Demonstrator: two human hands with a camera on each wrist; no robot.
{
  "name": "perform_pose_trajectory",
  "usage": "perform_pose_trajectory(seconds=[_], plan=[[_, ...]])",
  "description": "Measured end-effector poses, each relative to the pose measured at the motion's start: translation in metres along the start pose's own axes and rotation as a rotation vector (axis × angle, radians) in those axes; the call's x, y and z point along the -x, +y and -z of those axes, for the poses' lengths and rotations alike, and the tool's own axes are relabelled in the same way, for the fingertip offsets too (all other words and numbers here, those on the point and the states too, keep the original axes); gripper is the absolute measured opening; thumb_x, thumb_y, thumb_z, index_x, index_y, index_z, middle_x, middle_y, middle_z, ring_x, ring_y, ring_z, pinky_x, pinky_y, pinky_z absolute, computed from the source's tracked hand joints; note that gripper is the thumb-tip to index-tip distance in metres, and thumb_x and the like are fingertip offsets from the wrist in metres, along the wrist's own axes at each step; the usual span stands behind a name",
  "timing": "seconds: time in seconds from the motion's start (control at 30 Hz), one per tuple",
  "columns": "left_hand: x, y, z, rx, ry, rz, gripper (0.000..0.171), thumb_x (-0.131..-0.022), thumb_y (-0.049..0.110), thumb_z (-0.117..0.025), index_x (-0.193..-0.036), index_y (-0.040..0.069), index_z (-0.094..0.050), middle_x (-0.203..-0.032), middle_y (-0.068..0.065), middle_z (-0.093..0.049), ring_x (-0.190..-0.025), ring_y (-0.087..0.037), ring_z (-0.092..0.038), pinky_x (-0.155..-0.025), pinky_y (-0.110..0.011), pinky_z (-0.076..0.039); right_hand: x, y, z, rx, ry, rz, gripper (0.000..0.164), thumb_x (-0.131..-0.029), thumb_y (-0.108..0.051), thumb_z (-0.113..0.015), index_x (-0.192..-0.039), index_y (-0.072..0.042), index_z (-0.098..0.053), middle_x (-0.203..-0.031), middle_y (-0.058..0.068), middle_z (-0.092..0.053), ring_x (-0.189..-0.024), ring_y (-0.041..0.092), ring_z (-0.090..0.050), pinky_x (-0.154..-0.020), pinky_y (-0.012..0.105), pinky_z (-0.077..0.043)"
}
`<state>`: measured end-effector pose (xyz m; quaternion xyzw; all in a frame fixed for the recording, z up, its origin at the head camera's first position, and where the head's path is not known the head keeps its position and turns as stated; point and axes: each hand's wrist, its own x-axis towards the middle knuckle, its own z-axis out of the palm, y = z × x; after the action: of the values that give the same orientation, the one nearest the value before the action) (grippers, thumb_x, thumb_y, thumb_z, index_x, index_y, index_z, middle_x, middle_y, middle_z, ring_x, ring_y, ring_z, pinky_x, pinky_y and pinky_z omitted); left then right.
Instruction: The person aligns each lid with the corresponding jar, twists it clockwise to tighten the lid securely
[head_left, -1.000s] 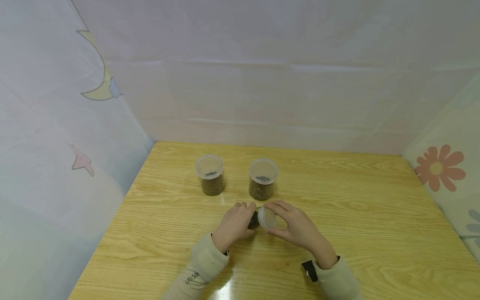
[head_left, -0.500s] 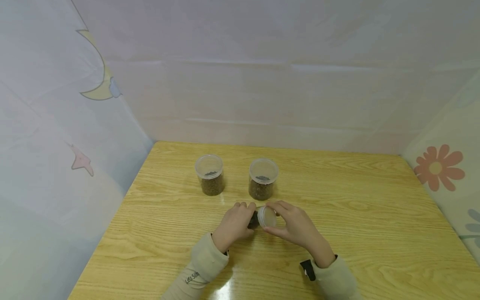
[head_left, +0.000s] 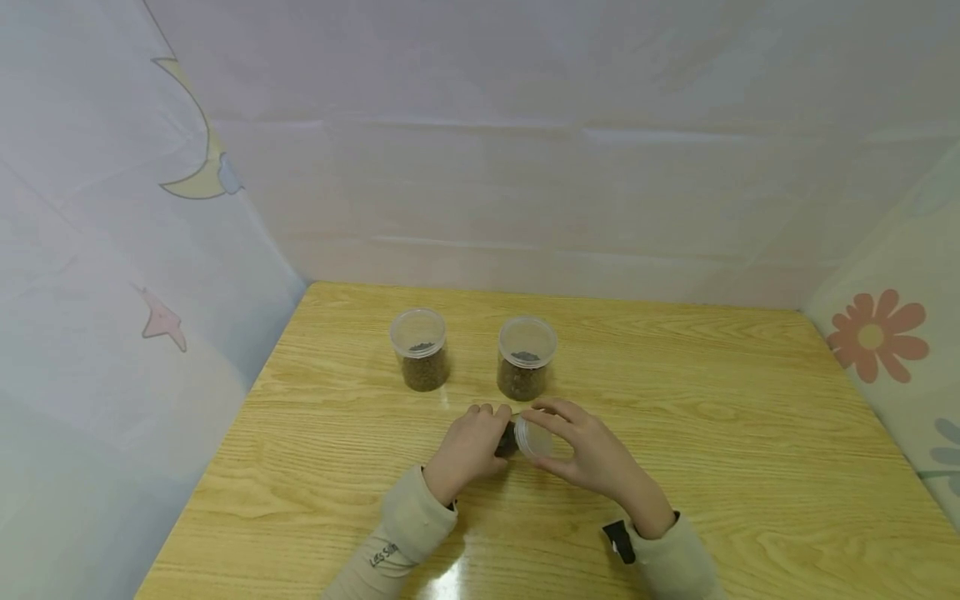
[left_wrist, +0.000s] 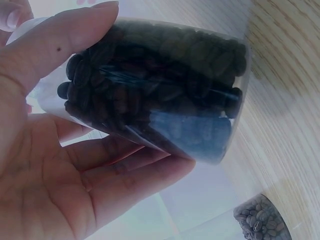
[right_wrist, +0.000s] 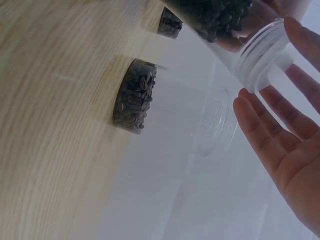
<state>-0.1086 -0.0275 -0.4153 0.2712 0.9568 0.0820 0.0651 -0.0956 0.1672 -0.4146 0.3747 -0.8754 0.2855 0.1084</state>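
My left hand [head_left: 467, 447] grips a clear plastic jar of dark coffee beans [left_wrist: 160, 85], with the thumb on one side and fingers beneath in the left wrist view. The jar leans, its lid end pointing right toward my right hand [head_left: 596, 454]. That hand holds the clear screw lid [head_left: 536, 439] between thumb and fingers. In the right wrist view the ridged lid [right_wrist: 262, 55] sits at the jar's mouth, the thumb at its edge and the fingertips at its other side. Most of the jar's body is hidden behind the left hand in the head view.
Two more clear jars, the left one [head_left: 424, 367] and the right one [head_left: 523, 375], stand upright behind the hands, each partly filled with dark beans. The wooden table [head_left: 712, 433] meets a pale fabric backdrop [head_left: 525, 208] at its far edge.
The right hand's fingers shift their grip around the lid, forward and back, with a slight turn of the wrist. The left hand and the jar stay in place.
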Motion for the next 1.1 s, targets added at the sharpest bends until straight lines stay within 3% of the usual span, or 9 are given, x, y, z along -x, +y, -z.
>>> perform_pose_trajectory(seconds=[0.37,0.6,1.1], plan=[[-0.0005,-0.0002,-0.0012,0.000,0.003,-0.005,0.055,-0.068,0.029,-0.083,-0.110,0.008,-0.056,-0.091,-0.009,-0.061,-0.080,-0.022,-0.059,-0.061,-0.029,-0.051,-0.0016,0.0015,-0.0011,-0.031,0.006,0.004,0.061,-0.062,-0.013,-0.085,-0.118,-0.008,-0.061,-0.114,0.009,-0.057,-0.099,0.024,-0.058,-0.078,0.037,-0.051],[-0.0007,-0.0002,-0.0013,-0.006,-0.001,-0.007,0.056,-0.068,0.029,-0.082,-0.112,0.008,-0.055,-0.093,-0.009,-0.061,-0.082,-0.022,-0.059,-0.062,-0.029,-0.051,-0.0022,0.0025,-0.0021,-0.085,0.019,-0.021,0.061,-0.060,-0.012,-0.086,-0.115,-0.003,-0.061,-0.110,0.012,-0.059,-0.085,0.021,-0.061,-0.066,0.031,-0.053],[0.0001,-0.0017,-0.0022,-0.006,0.009,-0.020,0.055,-0.068,0.030,-0.083,-0.110,0.008,-0.055,-0.091,-0.008,-0.061,-0.080,-0.021,-0.058,-0.062,-0.028,-0.050,-0.0026,0.0009,-0.0025,-0.113,0.016,-0.057,0.056,-0.066,-0.014,-0.083,-0.114,0.001,-0.060,-0.106,0.013,-0.060,-0.075,0.020,-0.062,-0.060,0.026,-0.053]])
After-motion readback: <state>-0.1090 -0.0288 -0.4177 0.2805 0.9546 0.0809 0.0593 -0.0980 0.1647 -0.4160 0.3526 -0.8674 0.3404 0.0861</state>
